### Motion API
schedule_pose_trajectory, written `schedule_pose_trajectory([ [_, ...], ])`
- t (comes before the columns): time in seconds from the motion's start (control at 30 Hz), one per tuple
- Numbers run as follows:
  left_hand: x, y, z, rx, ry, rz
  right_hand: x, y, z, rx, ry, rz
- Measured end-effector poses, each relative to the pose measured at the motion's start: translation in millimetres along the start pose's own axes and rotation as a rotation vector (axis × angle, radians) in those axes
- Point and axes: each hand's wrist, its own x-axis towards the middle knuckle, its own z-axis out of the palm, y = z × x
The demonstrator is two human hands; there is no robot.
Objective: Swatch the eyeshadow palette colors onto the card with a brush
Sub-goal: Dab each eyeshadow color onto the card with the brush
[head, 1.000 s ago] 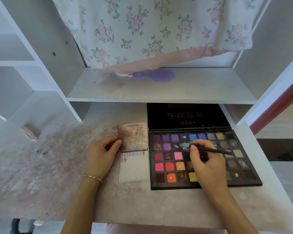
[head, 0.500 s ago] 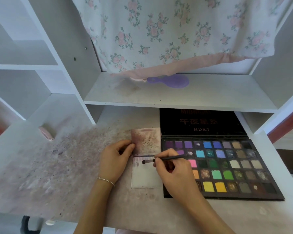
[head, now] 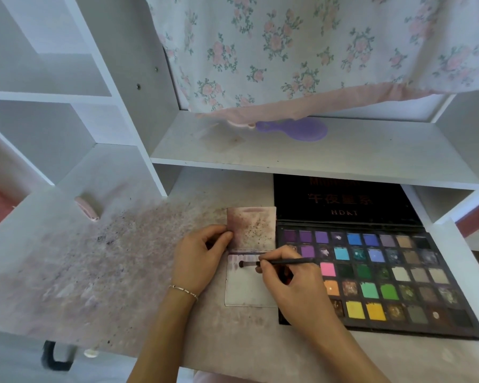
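An open black eyeshadow palette with many coloured pans lies on the desk at the right, its lid propped up behind it. Left of it lies a white card, stained with purple streaks along its top. A second, pinkish stained card lies just above it. My left hand pins the cards' left edge with thumb and fingers. My right hand grips a thin black brush. The brush's dark tip touches the upper left of the white card.
The desk top left of the cards is smeared with purple and dark powder. A pink object lies at its back left. A purple hairbrush rests on the shelf above, under a hanging floral cloth.
My right hand carried the brush from the palette's pans leftward onto the white card, where the tip has slid further left. My left hand stayed on the cards.
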Motion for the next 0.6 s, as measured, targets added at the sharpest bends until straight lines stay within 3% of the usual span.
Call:
schedule_pose_trajectory([
  [0.6,-1.2,1.1,0.3,-0.003,0.010,-0.011,-0.4,-0.3,0.2,0.002,-0.033,0.031],
])
